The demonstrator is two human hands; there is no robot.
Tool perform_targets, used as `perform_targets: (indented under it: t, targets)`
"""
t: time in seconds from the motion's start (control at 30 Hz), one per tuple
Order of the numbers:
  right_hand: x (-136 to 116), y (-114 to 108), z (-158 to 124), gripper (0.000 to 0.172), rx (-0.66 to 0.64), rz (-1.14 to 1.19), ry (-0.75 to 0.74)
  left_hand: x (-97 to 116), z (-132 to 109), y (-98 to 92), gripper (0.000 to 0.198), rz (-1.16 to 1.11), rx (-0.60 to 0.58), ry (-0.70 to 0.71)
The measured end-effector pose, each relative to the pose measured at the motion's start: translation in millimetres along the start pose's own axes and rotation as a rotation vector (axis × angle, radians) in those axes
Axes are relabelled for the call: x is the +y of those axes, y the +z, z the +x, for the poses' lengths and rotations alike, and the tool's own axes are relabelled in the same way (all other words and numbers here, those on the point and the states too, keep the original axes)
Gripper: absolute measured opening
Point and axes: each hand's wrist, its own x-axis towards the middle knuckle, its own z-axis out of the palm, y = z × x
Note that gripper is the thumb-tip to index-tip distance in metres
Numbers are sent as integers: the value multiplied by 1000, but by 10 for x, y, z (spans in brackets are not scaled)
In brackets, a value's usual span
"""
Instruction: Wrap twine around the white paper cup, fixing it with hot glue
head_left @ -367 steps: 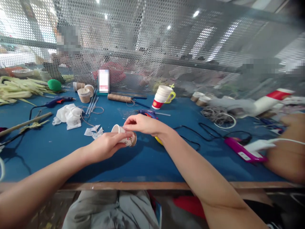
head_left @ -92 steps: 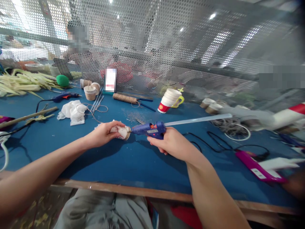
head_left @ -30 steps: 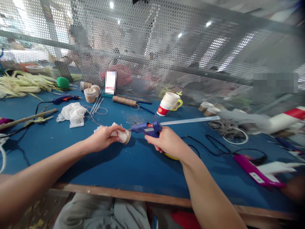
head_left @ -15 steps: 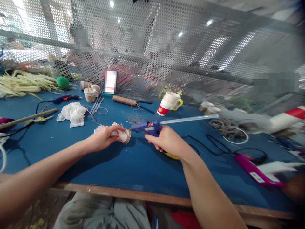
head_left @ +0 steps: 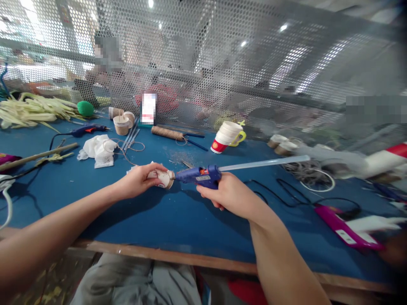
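Observation:
My left hand [head_left: 140, 180] is closed around a small paper cup [head_left: 164, 178], white with reddish print, tipped on its side with one end toward the right. A band of brown twine shows at that end. In my right hand [head_left: 233, 190] is a blue hot glue gun [head_left: 203, 176], a long clear glue stick [head_left: 267, 163] jutting out of its back. The gun's nozzle is at the twine-wrapped end of the cup; whether it touches is too small to tell. My fingers hide part of the cup and the gun's handle.
Behind stand stacked paper cups [head_left: 225, 137], a twine roll [head_left: 168, 133] and twine-wrapped cups [head_left: 121, 126]. A white plastic bag [head_left: 98, 149] and a second glue gun [head_left: 89, 130] lie left. A purple power strip [head_left: 346, 228] with black cable lies right. A perforated metal screen [head_left: 190, 63] rises behind.
The cup has turned a little in my left hand. The glue gun has shifted slightly right and down, its nozzle still at the cup's end.

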Motion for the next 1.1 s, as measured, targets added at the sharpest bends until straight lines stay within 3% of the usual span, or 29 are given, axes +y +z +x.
perform_targets:
  t: [0.77, 0.97, 1.1]
  targets:
    - [89, 1, 282, 16, 28, 181, 26, 16, -14, -4, 32, 105, -17, 5]
    - [292, -185, 664, 13, 353, 313, 108, 24, -18, 16, 30, 114, 2, 23]
    - [539, -217, 991, 28, 419, 219, 205, 74, -31, 25, 31, 130, 19, 36]
